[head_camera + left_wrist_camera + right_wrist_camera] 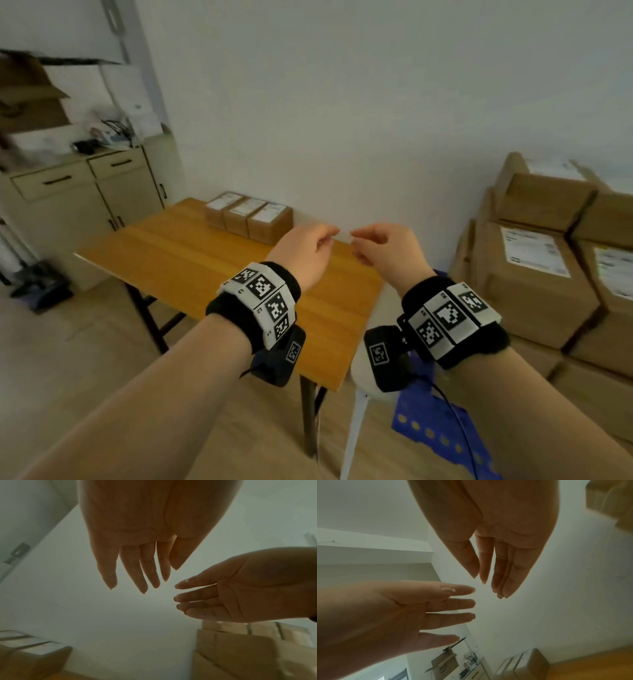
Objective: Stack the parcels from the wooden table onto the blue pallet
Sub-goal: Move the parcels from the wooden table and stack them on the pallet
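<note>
Three small brown parcels (249, 216) with white labels stand in a row at the far edge of the wooden table (191, 260), against the wall. Both hands hover in the air above the table's right end, fingertips nearly meeting. My left hand (310, 248) is empty, its fingers straight and relaxed (135, 573). My right hand (380, 246) is empty as well, fingers extended (498, 566). A corner of the blue pallet (431, 418) shows on the floor below my right wrist. Stacked cardboard parcels (548, 260) fill the right side.
A white stool (359, 387) stands between the table and the pallet. A beige cabinet (85, 195) with clutter on top is at the left, with an open carton (30, 99) above it. A white wall runs behind the table.
</note>
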Tool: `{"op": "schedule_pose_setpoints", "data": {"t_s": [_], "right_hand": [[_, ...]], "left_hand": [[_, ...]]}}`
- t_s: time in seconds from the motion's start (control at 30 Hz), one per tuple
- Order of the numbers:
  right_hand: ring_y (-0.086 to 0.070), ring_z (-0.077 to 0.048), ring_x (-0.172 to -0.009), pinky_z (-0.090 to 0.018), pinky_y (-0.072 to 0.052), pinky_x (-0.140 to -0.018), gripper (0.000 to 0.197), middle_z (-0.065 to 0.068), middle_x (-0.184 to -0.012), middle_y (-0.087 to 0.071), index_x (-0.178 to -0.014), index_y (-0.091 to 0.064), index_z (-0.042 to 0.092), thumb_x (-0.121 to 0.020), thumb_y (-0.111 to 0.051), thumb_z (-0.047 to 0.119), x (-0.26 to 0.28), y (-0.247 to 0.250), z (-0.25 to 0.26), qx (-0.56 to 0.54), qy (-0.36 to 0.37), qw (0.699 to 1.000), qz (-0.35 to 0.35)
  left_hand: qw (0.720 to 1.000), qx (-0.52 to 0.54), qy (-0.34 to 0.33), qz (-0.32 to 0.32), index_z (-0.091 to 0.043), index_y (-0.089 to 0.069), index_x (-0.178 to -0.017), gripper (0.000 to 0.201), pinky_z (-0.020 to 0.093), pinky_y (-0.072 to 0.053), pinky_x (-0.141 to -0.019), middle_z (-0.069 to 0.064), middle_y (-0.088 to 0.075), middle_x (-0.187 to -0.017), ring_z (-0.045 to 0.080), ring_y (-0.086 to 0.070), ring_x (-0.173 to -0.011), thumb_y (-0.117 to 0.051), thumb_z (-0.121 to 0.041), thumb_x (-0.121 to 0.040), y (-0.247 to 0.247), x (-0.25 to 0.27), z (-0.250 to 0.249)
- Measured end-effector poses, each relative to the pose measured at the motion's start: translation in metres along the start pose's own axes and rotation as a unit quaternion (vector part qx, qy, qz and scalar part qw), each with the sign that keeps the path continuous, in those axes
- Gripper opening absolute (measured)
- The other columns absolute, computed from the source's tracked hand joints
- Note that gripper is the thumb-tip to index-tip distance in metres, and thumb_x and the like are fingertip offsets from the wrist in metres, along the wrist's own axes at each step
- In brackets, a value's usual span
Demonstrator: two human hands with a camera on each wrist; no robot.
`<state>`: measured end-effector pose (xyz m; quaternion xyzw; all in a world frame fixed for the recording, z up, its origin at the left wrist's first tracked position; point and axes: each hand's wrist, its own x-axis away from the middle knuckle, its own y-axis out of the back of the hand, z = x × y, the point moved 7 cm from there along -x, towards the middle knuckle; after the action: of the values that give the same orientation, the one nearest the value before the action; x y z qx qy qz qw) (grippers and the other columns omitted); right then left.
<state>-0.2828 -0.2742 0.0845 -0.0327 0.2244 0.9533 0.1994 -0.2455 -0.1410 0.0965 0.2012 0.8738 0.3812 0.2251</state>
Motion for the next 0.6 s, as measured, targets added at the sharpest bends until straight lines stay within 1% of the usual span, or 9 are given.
{"op": "schedule_pose_setpoints", "data": {"t_s": [0.07,0.1,0.17,0.27,0.37,0.43,0.53,0.6], "right_hand": [[-0.063,-0.021,-0.078,-0.043,-0.055,-0.085,0.009,-0.002,-0.077,-0.066,-0.09,-0.065,0.019,-0.089,-0.059,0.012,-0.02,-0.045,0.001,-0.012,-0.019,1.0,0.011],[-0.064,-0.023,-0.079,-0.044,-0.055,-0.085,0.01,-0.002,-0.076,-0.066,-0.088,-0.064,0.021,-0.089,-0.059,0.013,-0.03,-0.065,-0.001,-0.014,-0.029,0.999,0.013],[-0.065,-0.023,-0.08,-0.045,-0.055,-0.084,0.009,-0.002,-0.077,-0.067,-0.088,-0.064,0.022,-0.089,-0.06,0.014,-0.049,-0.098,-0.002,-0.022,-0.04,0.999,0.016],[-0.066,-0.022,-0.082,-0.043,-0.056,-0.084,0.008,-0.002,-0.08,-0.068,-0.09,-0.063,0.021,-0.09,-0.059,0.015,-0.076,-0.137,-0.007,-0.014,-0.061,0.998,0.031],[-0.066,-0.022,-0.083,-0.042,-0.056,-0.084,0.008,-0.002,-0.08,-0.068,-0.089,-0.064,0.022,-0.089,-0.059,0.015,-0.109,-0.165,-0.013,-0.007,-0.066,0.997,0.044],[-0.066,-0.021,-0.082,-0.042,-0.056,-0.084,0.008,-0.002,-0.081,-0.068,-0.091,-0.064,0.022,-0.089,-0.058,0.016,-0.133,-0.179,-0.021,-0.008,-0.069,0.996,0.048],[-0.066,-0.02,-0.084,-0.041,-0.055,-0.086,0.01,0.0,-0.084,-0.068,-0.094,-0.064,0.023,-0.09,-0.057,0.017,-0.173,-0.191,-0.032,-0.01,-0.074,0.996,0.051],[-0.065,-0.02,-0.087,-0.041,-0.055,-0.087,0.01,0.0,-0.087,-0.067,-0.091,-0.063,0.024,-0.09,-0.057,0.017,-0.201,-0.196,-0.038,-0.013,-0.08,0.996,0.049]], "left_hand": [[1.0,-0.019,0.01,0.007,-0.02,-0.048,-0.133,0.036,0.017,-0.035,-0.093,-0.001,-0.051,-0.135,0.012,-0.05,-0.121,-0.038,-0.019,-0.099,0.021,-0.01,0.044],[0.999,-0.028,0.017,0.013,-0.02,-0.048,-0.133,0.036,0.017,-0.034,-0.092,-0.001,-0.051,-0.135,0.012,-0.05,-0.12,-0.037,-0.019,-0.099,0.03,-0.014,0.065],[0.999,-0.039,0.031,0.016,-0.019,-0.048,-0.134,0.036,0.016,-0.035,-0.091,-0.001,-0.052,-0.135,0.012,-0.05,-0.119,-0.037,-0.019,-0.099,0.045,-0.027,0.103],[0.997,-0.028,0.061,0.027,-0.019,-0.048,-0.134,0.036,0.017,-0.036,-0.09,-0.001,-0.053,-0.133,0.011,-0.051,-0.118,-0.038,-0.02,-0.099,0.056,-0.045,0.153],[0.995,-0.024,0.083,0.04,-0.02,-0.047,-0.134,0.036,0.019,-0.038,-0.091,-0.001,-0.053,-0.132,0.012,-0.051,-0.117,-0.039,-0.021,-0.098,0.056,-0.07,0.191],[0.995,-0.02,0.094,0.037,-0.019,-0.048,-0.133,0.036,0.021,-0.037,-0.092,0.0,-0.054,-0.131,0.013,-0.05,-0.117,-0.039,-0.021,-0.098,0.056,-0.092,0.212],[0.992,-0.018,0.117,0.041,-0.019,-0.047,-0.134,0.037,0.022,-0.037,-0.092,0.001,-0.053,-0.131,0.015,-0.05,-0.118,-0.039,-0.021,-0.098,0.057,-0.126,0.237],[0.991,-0.023,0.126,0.049,-0.019,-0.046,-0.134,0.037,0.022,-0.038,-0.091,0.0,-0.054,-0.13,0.014,-0.05,-0.117,-0.04,-0.022,-0.098,0.056,-0.149,0.254]]}}
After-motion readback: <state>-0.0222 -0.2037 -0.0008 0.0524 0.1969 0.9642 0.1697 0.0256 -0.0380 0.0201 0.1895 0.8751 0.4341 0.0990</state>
